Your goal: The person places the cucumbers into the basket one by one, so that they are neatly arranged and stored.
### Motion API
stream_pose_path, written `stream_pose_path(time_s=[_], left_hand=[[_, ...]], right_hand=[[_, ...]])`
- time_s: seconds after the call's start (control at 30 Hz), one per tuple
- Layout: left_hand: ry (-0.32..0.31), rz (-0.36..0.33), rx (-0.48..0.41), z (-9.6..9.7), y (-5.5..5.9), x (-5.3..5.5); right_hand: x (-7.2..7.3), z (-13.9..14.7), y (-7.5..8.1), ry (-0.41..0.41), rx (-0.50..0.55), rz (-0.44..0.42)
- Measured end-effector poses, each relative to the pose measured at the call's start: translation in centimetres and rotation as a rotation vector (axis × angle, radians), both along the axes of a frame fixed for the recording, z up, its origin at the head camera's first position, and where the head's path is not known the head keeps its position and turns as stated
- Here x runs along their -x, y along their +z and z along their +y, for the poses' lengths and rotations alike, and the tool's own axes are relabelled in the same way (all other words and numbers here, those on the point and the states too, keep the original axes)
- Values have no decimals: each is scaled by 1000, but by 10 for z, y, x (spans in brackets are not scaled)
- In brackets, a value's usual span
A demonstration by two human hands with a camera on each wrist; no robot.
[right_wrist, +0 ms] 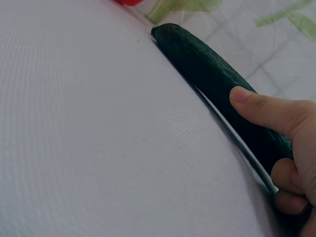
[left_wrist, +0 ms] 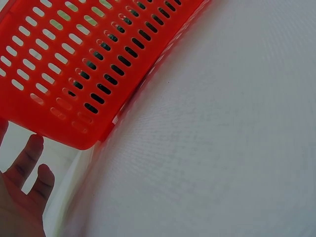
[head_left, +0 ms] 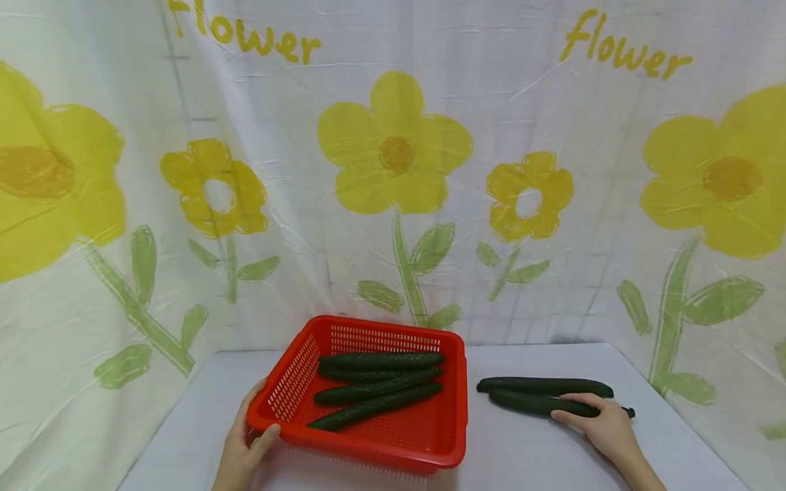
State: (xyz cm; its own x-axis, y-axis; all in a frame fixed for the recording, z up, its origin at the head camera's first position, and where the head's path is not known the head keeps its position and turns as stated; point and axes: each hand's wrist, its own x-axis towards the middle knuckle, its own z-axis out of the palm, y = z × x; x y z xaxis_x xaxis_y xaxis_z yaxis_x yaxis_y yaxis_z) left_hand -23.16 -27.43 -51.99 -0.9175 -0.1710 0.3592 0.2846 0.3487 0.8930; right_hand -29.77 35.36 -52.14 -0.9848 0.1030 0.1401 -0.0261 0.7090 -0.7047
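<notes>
A red plastic basket [head_left: 362, 440] with slotted walls stands left of centre on the table. My left hand [head_left: 245, 440] holds its front left corner, thumb over the rim and fingers along the outer wall. Inside lie several dark green cucumbers [head_left: 381, 392], roughly side by side. To the right of the basket, two more cucumbers lie on the tabletop. My right hand [head_left: 604, 424] grips the nearer cucumber [head_left: 522, 402] toward its right end, with the thumb [right_wrist: 242, 95] along its side and fingers curled around it. The farther cucumber [head_left: 540, 384] lies right behind it.
The table [head_left: 491, 457] has a white cover. A white curtain [head_left: 295, 273] painted with yellow flowers hangs behind the table and down both sides. The basket's back rim reaches close to this curtain.
</notes>
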Motion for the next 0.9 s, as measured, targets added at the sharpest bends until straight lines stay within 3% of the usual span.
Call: stream_pose_path(time_s=[0.33,0.53,0.9], left_hand=[[3,-7,-6,0,1,0],[2,-27,-13,0,2,1],[0,44,17,0,-1,1]], right_hand=[[0,2,7,-38,56,-37],[-3,0,16,-80,78,7],[-9,-3,45,-108,71,26]])
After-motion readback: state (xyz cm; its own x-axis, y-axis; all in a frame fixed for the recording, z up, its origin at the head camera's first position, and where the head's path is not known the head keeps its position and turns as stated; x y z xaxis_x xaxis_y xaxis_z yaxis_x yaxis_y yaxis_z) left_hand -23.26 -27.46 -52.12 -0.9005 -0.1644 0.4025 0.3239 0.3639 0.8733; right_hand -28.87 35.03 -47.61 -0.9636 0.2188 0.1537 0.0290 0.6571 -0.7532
